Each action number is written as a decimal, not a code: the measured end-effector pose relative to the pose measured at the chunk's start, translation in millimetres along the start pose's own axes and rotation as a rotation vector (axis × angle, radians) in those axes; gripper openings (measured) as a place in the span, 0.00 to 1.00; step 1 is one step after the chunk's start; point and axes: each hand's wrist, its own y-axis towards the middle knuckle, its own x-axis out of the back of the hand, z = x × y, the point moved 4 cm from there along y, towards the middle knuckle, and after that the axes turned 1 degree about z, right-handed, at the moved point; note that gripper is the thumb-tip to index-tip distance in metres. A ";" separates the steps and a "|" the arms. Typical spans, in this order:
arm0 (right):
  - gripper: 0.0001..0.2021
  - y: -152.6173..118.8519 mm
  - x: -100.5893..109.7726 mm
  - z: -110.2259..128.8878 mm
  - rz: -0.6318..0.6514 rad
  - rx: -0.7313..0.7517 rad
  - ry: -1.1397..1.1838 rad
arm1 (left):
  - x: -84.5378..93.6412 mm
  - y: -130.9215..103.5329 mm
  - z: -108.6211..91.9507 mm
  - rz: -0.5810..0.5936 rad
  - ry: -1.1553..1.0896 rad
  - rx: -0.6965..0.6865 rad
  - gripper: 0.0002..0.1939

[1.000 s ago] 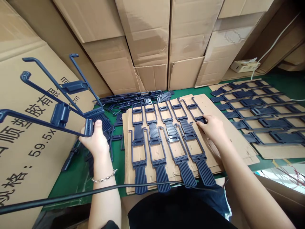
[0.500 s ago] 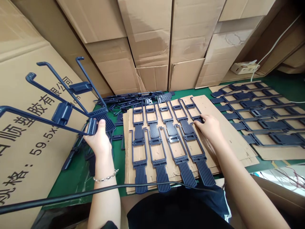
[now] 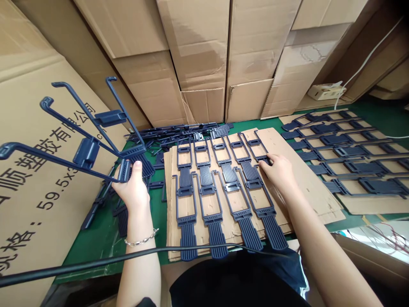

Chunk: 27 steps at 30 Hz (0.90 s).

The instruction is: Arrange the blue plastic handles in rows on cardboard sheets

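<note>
My left hand (image 3: 132,185) is wrapped round the ribbed ends of dark blue plastic frames (image 3: 86,153), whose hooked arms stick up to the left. On the cardboard sheets (image 3: 306,187) in the middle, several similar frames (image 3: 211,200) lie in two rows. The fingers of my right hand (image 3: 276,168) are closed on the lower end of the rightmost frame in the back row (image 3: 258,145), which rests on the cardboard. Part of that frame is hidden behind the hand.
A heap of loose blue parts (image 3: 179,133) lies at the back of the green table (image 3: 159,234). More frames rest on another cardboard sheet (image 3: 367,207) at right. Cartons (image 3: 198,42) stand behind. A black cable (image 3: 105,259) crosses in front.
The frames in my left hand have shifted slightly to the right and tilted a little. My right hand keeps its grip on the frame, almost still.
</note>
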 end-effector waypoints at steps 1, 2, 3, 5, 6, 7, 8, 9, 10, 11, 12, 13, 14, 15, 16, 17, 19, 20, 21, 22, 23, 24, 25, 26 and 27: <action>0.18 -0.1 -0.1 0.1 -0.001 0.001 0.004 | 0.0 0.1 0.3 0.001 0.002 0.000 0.18; 0.18 -0.1 -0.1 0.1 -0.001 0.000 0.007 | -0.2 0.2 0.6 0.001 0.002 0.001 0.18; 0.18 0.0 -0.2 0.1 -0.001 -0.002 0.009 | -0.3 0.2 0.8 0.002 0.002 0.001 0.18; 0.19 0.0 -0.3 0.0 0.000 -0.009 0.014 | -0.7 0.1 1.0 0.000 0.000 0.000 0.17; 0.19 -0.1 -0.3 0.0 0.001 -0.012 0.016 | -0.8 0.0 0.9 -0.002 -0.003 -0.001 0.17; 0.20 -0.1 -0.4 0.0 0.003 -0.014 0.018 | -0.9 -0.1 0.8 -0.005 -0.006 -0.002 0.17; 0.20 0.0 -0.5 -0.1 0.004 -0.014 0.022 | -0.9 -0.3 0.6 -0.008 -0.010 -0.002 0.17; 0.20 0.0 -0.5 -0.2 0.005 -0.014 0.026 | -0.8 -0.4 0.5 -0.010 -0.015 -0.002 0.17; 0.20 0.2 -0.5 -0.4 0.005 -0.013 0.030 | -0.7 -0.6 0.4 -0.012 -0.019 -0.001 0.17; 0.20 0.4 -0.5 -0.7 0.004 -0.013 0.035 | -0.5 -0.8 0.3 -0.015 -0.021 -0.001 0.17; 0.20 0.7 -0.5 -1.1 0.004 -0.014 0.041 | -0.4 -1.0 0.3 -0.017 -0.023 0.000 0.17; 0.20 1.0 -0.4 -1.5 0.003 -0.016 0.047 | -0.2 -1.1 0.5 -0.020 -0.022 -0.001 0.18; 0.19 1.3 -0.4 -1.8 0.002 -0.017 0.053 | -0.1 -1.2 0.7 -0.024 -0.019 -0.001 0.18; 0.19 1.6 -0.4 -2.1 0.002 -0.020 0.062 | -0.2 -1.1 1.1 -0.028 -0.015 -0.002 0.18; 0.19 1.7 -0.5 -2.3 0.001 -0.022 0.072 | -0.3 -0.9 1.5 -0.034 -0.008 -0.004 0.17; 0.19 1.6 -0.5 -2.3 -0.001 -0.026 0.084 | -0.4 -0.6 1.8 -0.041 -0.001 -0.006 0.16; 0.19 1.2 -0.6 -2.1 -0.009 -0.036 0.117 | -1.0 -0.4 1.4 -0.055 0.008 -0.008 0.15; 0.19 1.0 -0.4 -2.1 -0.017 -0.046 0.137 | -1.2 -0.8 0.0 -0.061 0.008 -0.007 0.15; 0.21 0.7 0.2 -2.2 -0.031 -0.059 0.161 | -1.2 -2.1 -2.7 -0.065 0.003 -0.005 0.15; 0.22 0.6 1.4 -2.3 -0.050 -0.074 0.186 | -0.9 -4.3 -7.2 -0.068 -0.006 -0.001 0.15; 0.24 0.4 3.7 -2.4 -0.076 -0.088 0.212 | 0.0 -7.9 -13.6 -0.069 -0.018 0.002 0.16; 0.24 0.0 7.1 -2.2 -0.108 -0.099 0.236 | 1.5 -12.9 -22.1 -0.068 -0.032 0.006 0.17; 0.24 -0.7 12.0 -1.3 -0.143 -0.103 0.258 | 3.6 -19.3 -32.3 -0.063 -0.045 0.011 0.17; 0.24 -2.1 18.3 0.8 -0.177 -0.102 0.271 | 6.3 -27.2 -43.7 -0.057 -0.054 0.019 0.17; 0.23 -4.5 26.1 4.2 -0.214 -0.096 0.290 | 9.1 -36.1 -55.2 -0.041 -0.057 0.037 0.17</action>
